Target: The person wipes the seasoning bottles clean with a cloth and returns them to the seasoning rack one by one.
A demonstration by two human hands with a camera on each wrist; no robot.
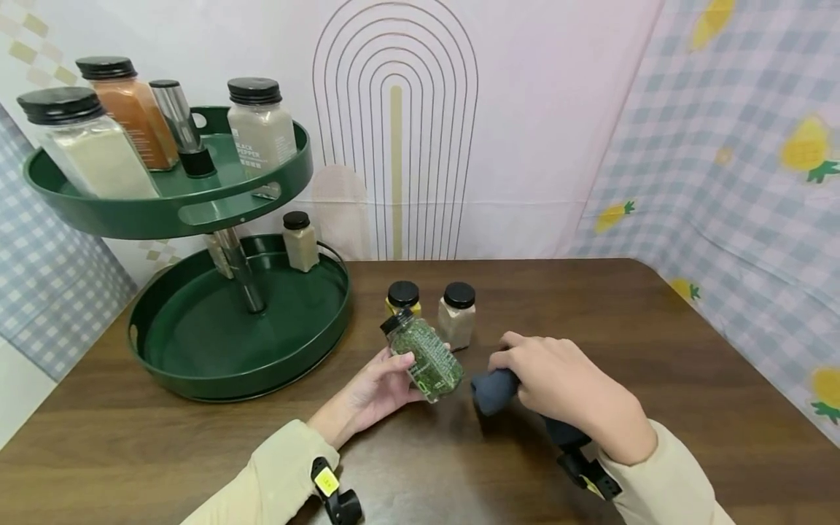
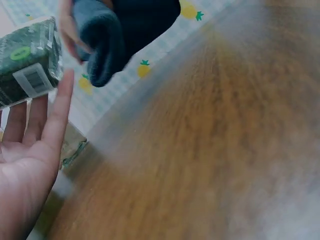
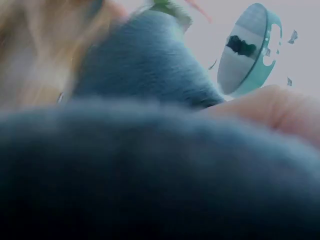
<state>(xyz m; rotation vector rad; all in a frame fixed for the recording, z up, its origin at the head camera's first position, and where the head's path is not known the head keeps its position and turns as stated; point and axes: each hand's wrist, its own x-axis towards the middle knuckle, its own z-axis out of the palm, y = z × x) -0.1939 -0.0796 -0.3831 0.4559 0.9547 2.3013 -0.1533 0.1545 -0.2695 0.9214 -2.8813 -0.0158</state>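
Observation:
My left hand (image 1: 383, 390) holds a clear spice jar (image 1: 426, 357) of green dried herbs, tilted with its black lid toward the upper left. A barcode label shows on the jar (image 2: 35, 80) in the left wrist view. To its right, my right hand (image 1: 558, 375) grips a bunched dark blue-grey cloth (image 1: 494, 392) low over the table. Part of the cloth hangs below that hand toward the wrist. In the right wrist view the cloth (image 3: 145, 65) fills most of the picture and hides much of the hand. Just behind the held jar stand a yellow-labelled jar (image 1: 403, 294) and a pale jar (image 1: 457, 315).
On the left of the wooden table (image 1: 590, 306) stands a green two-tier tray (image 1: 239, 375). Its upper tier (image 1: 177, 215) carries several large black-lidded jars and a steel cylinder (image 1: 179, 117). A small jar (image 1: 300, 242) sits at the lower tier's back. Patterned cloth (image 1: 722, 182) lines the walls.

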